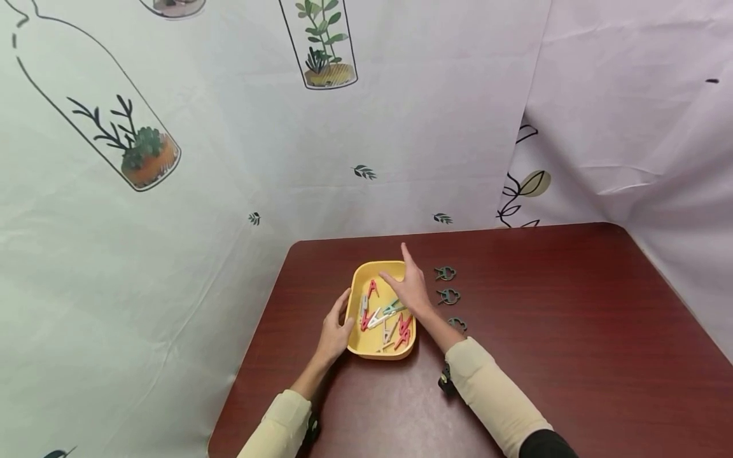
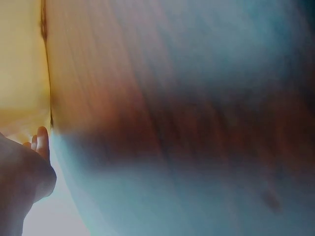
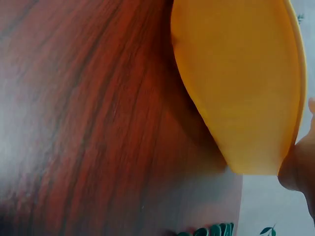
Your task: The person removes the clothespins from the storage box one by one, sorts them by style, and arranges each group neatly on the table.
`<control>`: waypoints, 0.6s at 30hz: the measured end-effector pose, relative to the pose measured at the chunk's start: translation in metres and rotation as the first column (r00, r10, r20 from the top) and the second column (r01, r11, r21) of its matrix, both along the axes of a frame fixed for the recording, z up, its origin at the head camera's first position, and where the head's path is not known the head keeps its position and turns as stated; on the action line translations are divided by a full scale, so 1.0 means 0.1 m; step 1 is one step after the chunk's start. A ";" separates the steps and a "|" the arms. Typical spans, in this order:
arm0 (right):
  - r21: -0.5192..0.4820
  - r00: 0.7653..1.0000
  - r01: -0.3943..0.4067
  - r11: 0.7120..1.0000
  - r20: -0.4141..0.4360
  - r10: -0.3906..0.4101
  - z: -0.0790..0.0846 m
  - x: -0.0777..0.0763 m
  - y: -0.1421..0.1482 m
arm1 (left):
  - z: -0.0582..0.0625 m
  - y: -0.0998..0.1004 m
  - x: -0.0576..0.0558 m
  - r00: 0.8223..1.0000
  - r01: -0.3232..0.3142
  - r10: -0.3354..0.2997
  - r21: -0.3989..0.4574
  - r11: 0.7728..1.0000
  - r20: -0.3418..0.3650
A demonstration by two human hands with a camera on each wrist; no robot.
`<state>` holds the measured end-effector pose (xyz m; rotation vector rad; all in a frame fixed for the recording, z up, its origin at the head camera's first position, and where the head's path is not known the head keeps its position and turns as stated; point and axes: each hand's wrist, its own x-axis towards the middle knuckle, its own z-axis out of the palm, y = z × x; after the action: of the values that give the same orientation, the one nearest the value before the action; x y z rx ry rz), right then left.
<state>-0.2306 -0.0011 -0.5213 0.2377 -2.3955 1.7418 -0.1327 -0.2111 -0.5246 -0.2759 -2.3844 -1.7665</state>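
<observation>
Tray (image 1: pixel 380 357) is gripped by left hand (image 1: pixel 334 329) near far edge of bench (image 1: pixel 550 318); right hand (image 1: pixel 411 287) released. One green clip (image 1: pixel 456 321) is partly obscured by right forearm (image 1: pixel 438 331).

From where I stand there is one desk (image 1: pixel 572 318), one yellow tub (image 1: pixel 382 357) and one pair of hands: a left hand (image 1: pixel 332 334) and a right hand (image 1: pixel 411 289). In the tub I make out about four red clothespins (image 1: pixel 404 324), one green clothespin (image 1: pixel 392 308) and several pale clothespins (image 1: pixel 380 320), too overlapped for a sure number. Outside it, three green clips (image 1: pixel 449 296) show. The wall cloth (image 1: pixel 401 140) bears three drawn bottles (image 1: pixel 150 149), two cut off at the top.
</observation>
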 end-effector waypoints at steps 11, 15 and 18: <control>0.053 0.996 -0.071 0.996 -0.051 0.074 0.09 0.03 -0.20 | -0.01 0.01 0.01 1.000 -0.016 0.016 -0.014 1.000 0.000; 0.027 0.992 -0.113 0.993 -0.045 0.114 0.04 0.02 -0.28 | -0.01 0.02 0.00 1.000 -0.011 0.011 -0.005 1.000 -0.008; -0.005 0.991 -0.135 0.991 -0.004 0.135 -0.01 0.03 -0.33 | -0.02 0.02 0.00 1.000 -0.010 0.010 -0.002 1.000 -0.012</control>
<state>-0.2279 -0.0341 -0.5226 0.4113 -2.4233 1.8014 -0.1329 -0.2086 -0.5261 -0.2734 -2.3750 -1.7533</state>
